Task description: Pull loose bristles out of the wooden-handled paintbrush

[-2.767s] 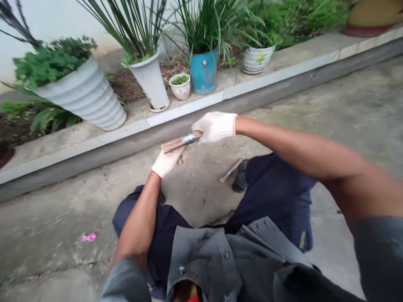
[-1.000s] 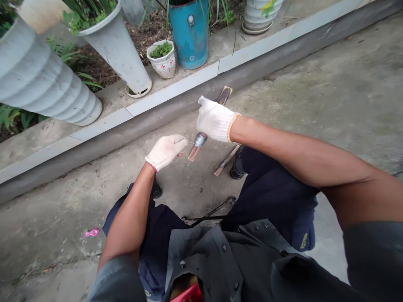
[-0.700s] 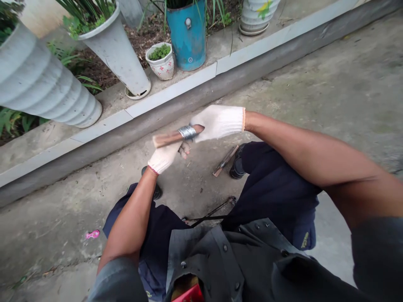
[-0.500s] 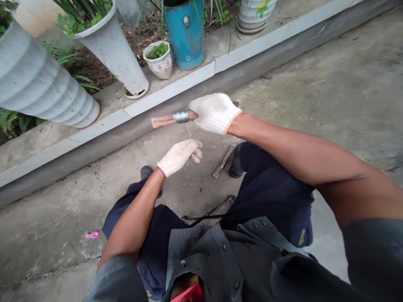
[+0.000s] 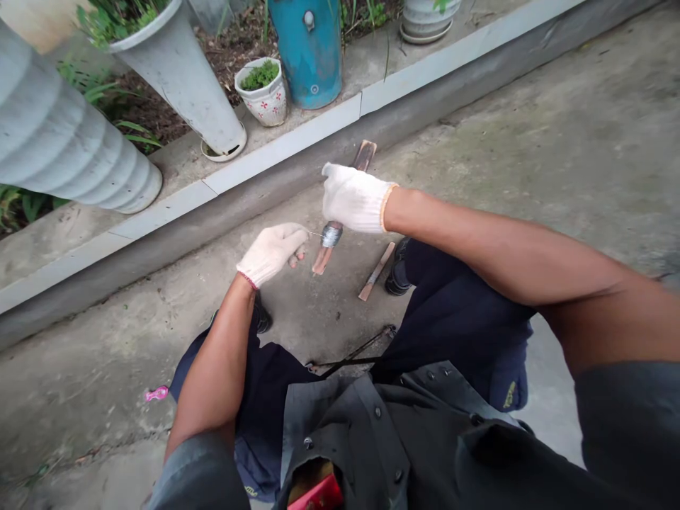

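Note:
My right hand (image 5: 355,198), in a white glove, is closed round a flat brownish stick (image 5: 321,259) that points up and away from me. A band of silvery wire (image 5: 332,234) is wound round the stick just below that hand. My left hand (image 5: 272,252), also gloved, pinches the free end of the wire and holds it taut to the left of the coil. A second, shorter stick (image 5: 376,272) lies on the concrete by my right shoe (image 5: 396,278).
A raised kerb (image 5: 287,145) runs across in front of me with a small white patterned pot (image 5: 263,99), a blue pot (image 5: 311,53) and tall white pots (image 5: 180,78) on it. A dark thin tool (image 5: 353,354) lies between my knees. A pink scrap (image 5: 156,393) lies at left.
The stick has turned from lying sideways to pointing up and away. My left hand moved up and left, drawing the wire taut beside the coil.

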Motion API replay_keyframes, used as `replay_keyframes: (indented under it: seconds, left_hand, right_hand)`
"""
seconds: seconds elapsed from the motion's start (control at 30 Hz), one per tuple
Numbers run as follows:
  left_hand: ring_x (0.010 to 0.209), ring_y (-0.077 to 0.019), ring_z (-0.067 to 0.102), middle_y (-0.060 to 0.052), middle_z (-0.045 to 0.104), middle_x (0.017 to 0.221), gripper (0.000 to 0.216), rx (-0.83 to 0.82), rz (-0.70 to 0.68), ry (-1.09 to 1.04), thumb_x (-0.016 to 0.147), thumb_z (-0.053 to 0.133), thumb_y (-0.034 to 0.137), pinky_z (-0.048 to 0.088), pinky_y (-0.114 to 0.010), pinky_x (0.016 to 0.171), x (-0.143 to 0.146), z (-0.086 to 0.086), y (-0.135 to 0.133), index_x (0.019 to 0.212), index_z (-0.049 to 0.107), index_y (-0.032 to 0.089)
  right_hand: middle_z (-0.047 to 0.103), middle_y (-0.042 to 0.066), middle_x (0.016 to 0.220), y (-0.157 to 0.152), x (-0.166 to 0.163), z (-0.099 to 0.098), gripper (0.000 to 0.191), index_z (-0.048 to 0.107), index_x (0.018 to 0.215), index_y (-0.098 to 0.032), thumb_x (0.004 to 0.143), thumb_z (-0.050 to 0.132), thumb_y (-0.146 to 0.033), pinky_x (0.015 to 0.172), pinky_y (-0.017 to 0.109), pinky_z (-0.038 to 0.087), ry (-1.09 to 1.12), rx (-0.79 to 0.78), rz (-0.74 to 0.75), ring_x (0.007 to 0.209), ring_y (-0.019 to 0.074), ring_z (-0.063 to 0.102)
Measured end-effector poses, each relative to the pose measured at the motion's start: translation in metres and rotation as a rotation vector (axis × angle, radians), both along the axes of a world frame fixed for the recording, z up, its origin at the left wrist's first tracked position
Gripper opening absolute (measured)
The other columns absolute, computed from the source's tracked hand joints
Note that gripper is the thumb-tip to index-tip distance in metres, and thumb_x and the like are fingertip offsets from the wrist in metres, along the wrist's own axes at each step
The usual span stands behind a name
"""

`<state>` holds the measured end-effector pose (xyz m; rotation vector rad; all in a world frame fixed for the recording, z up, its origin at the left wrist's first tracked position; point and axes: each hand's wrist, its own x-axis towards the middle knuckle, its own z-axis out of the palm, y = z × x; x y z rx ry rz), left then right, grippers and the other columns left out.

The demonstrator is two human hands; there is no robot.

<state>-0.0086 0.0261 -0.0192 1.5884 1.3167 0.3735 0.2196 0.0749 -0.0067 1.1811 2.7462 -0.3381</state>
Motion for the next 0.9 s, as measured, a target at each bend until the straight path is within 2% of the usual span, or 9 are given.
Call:
replay_keyframes:
  seconds: [0.13, 0.23, 0.33, 0.43, 0.5, 0.57, 0.63, 0.77, 0.9]
  left_hand:
    - [0.057, -0.0114, 0.062, -0.002, 0.071, 0.071, 0.026, 0.077, -0.01, -0.037, 0.094, 0.064, 0.037, 0.049, -0.022, 0.058, -0.005, -0.002, 0.002, 0.081, 0.07, 0.016]
    - [0.059, -0.0135, 0.065, -0.004, 0.073, 0.075, 0.035, 0.011, -0.02, -0.177, 0.097, 0.062, 0.048, 0.051, -0.024, 0.059, 0.0, -0.014, 0.0, 0.095, 0.071, 0.015]
    - [0.059, -0.0147, 0.067, -0.008, 0.074, 0.079, 0.047, -0.079, 0.004, -0.339, 0.101, 0.054, 0.057, 0.054, -0.027, 0.061, 0.011, -0.026, -0.006, 0.106, 0.068, 0.013]
    - [0.063, -0.0146, 0.069, -0.01, 0.075, 0.085, 0.048, -0.123, 0.042, -0.381, 0.101, 0.054, 0.059, 0.056, -0.027, 0.066, 0.023, -0.03, -0.014, 0.105, 0.067, 0.013]
    - [0.064, -0.0142, 0.069, -0.009, 0.075, 0.085, 0.042, -0.161, 0.003, -0.355, 0.102, 0.056, 0.053, 0.056, -0.027, 0.067, 0.028, -0.029, -0.02, 0.106, 0.067, 0.013]
    - [0.059, -0.0133, 0.067, -0.008, 0.075, 0.082, 0.035, -0.181, -0.057, -0.296, 0.102, 0.056, 0.046, 0.053, -0.025, 0.061, 0.03, -0.026, -0.023, 0.108, 0.068, 0.014]
    - [0.053, -0.0125, 0.064, -0.006, 0.074, 0.077, 0.032, -0.183, -0.102, -0.215, 0.103, 0.054, 0.043, 0.05, -0.024, 0.055, 0.028, -0.021, -0.023, 0.11, 0.07, 0.016]
    - [0.044, -0.0116, 0.056, -0.003, 0.072, 0.068, 0.029, -0.159, -0.089, -0.044, 0.099, 0.055, 0.039, 0.041, -0.023, 0.044, 0.017, -0.011, -0.015, 0.106, 0.073, 0.018]
    - [0.043, -0.0103, 0.052, -0.001, 0.068, 0.063, 0.024, -0.027, -0.095, 0.124, 0.093, 0.057, 0.035, 0.036, -0.022, 0.042, 0.003, 0.001, -0.009, 0.088, 0.075, 0.02]
  right_hand:
    - [0.072, 0.007, 0.09, -0.011, 0.009, 0.024, 0.018, 0.075, 0.091, -0.019, 0.08, 0.061, -0.02, 0.085, 0.039, 0.039, -0.054, -0.118, 0.12, 0.093, 0.0242, 0.061]
    - [0.073, 0.006, 0.087, -0.019, 0.008, 0.04, 0.021, 0.075, 0.095, -0.018, 0.087, 0.057, -0.026, 0.071, 0.032, 0.034, 0.025, -0.097, 0.103, 0.074, 0.017, 0.057]
    - [0.075, 0.01, 0.09, -0.021, 0.002, 0.047, 0.032, 0.076, 0.1, -0.016, 0.092, 0.057, -0.04, 0.065, 0.031, 0.033, 0.114, -0.015, -0.036, 0.071, 0.0176, 0.06]
    - [0.076, 0.016, 0.096, -0.015, -0.005, 0.046, 0.04, 0.077, 0.109, -0.015, 0.093, 0.056, -0.046, 0.065, 0.033, 0.037, 0.126, 0.074, -0.228, 0.079, 0.0251, 0.067]
    - [0.077, 0.018, 0.101, -0.009, -0.007, 0.042, 0.037, 0.077, 0.113, -0.015, 0.095, 0.053, -0.037, 0.069, 0.036, 0.041, 0.088, 0.152, -0.348, 0.086, 0.0294, 0.07]
    - [0.076, 0.02, 0.105, -0.004, -0.007, 0.036, 0.034, 0.077, 0.11, -0.013, 0.095, 0.049, -0.024, 0.075, 0.039, 0.044, 0.001, 0.251, -0.409, 0.092, 0.0321, 0.07]
    - [0.076, 0.021, 0.104, -0.002, -0.006, 0.029, 0.033, 0.078, 0.105, -0.011, 0.093, 0.047, -0.015, 0.081, 0.043, 0.045, -0.118, 0.308, -0.385, 0.097, 0.0332, 0.069]
    - [0.075, 0.021, 0.101, -0.007, -0.004, 0.019, 0.031, 0.078, 0.099, -0.009, 0.091, 0.049, -0.011, 0.089, 0.049, 0.044, -0.331, 0.283, -0.265, 0.099, 0.0331, 0.067]
    - [0.074, 0.021, 0.097, -0.012, -0.004, 0.019, 0.025, 0.078, 0.096, -0.007, 0.09, 0.055, -0.014, 0.094, 0.049, 0.041, -0.354, 0.22, -0.126, 0.1, 0.0324, 0.065]
